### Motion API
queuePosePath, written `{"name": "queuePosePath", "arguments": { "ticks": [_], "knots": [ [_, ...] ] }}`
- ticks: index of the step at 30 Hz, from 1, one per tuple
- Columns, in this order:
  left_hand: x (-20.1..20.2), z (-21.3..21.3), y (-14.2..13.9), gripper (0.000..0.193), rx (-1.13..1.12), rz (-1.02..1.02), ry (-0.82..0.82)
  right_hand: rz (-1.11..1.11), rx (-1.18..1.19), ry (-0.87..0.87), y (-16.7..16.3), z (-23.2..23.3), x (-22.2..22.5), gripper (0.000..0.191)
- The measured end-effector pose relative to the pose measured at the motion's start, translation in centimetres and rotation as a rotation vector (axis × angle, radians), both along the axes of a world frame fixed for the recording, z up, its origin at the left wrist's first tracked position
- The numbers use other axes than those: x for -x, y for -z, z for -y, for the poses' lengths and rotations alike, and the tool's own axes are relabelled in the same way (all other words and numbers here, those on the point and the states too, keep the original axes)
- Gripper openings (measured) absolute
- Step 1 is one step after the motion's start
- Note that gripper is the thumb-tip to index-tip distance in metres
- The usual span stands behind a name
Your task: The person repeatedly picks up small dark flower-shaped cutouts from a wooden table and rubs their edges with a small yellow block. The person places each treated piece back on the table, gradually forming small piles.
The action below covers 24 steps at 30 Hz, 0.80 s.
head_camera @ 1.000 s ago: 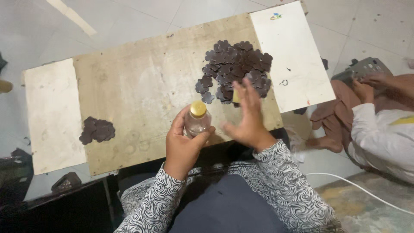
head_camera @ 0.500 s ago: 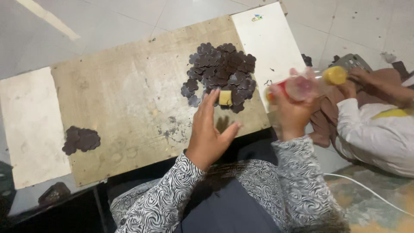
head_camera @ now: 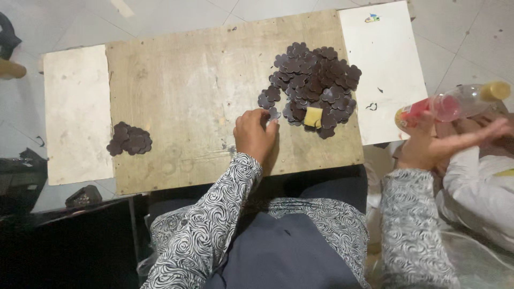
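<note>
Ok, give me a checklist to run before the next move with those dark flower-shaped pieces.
1. Left hand on a piece at the edge of the large pile: ok, fingertips touch one.
2. Piece actually pinched: cannot tell.
3. Right hand free: not ok, it holds the plastic bottle off the board.
4. Bottle's yellow cap on: ok.
5. Yellow block clear of the fingers: ok, beside them, apart.
6. Small pile on the wooden board undisturbed: ok.

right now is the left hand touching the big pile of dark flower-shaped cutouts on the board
Touching. In the head view the left hand has its fingertips on a dark flower-shaped cutout at the near-left edge of the big pile on the wooden board.
</note>
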<state>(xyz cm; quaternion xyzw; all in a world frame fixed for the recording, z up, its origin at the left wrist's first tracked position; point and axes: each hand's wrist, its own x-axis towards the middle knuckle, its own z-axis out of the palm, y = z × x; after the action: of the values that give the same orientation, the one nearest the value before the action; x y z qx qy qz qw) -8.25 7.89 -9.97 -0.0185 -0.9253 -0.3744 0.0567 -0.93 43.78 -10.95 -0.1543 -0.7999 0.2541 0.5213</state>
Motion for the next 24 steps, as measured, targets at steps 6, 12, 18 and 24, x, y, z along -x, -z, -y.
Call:
{"name": "queuePosePath", "arguments": {
  "ticks": [6, 12, 18, 24],
  "knots": [
    [1.6, -0.6, 0.7, 0.034, 0.070, -0.010, -0.064, 0.429, -0.103, -0.338, -1.4, 10.8, -1.2, 0.021],
    [1.9, -0.2, 0.9, 0.029, -0.021, 0.006, -0.045, 0.685, -0.261, -0.337, -1.8, 15.4, 2.9, 0.041],
    [0.1, 1.8, -0.7, 0.020, -0.560, 0.370, 0.010, 0.641, -0.131, -0.401, -3.1, 15.4, 2.6, 0.025],
    [-3.5, 4.2, -5.9, 0.026, -1.347, 0.694, 0.117, 0.324, 0.812, -0.875, -7.9, 18.5, -0.2, 0.025]
  ]
}}
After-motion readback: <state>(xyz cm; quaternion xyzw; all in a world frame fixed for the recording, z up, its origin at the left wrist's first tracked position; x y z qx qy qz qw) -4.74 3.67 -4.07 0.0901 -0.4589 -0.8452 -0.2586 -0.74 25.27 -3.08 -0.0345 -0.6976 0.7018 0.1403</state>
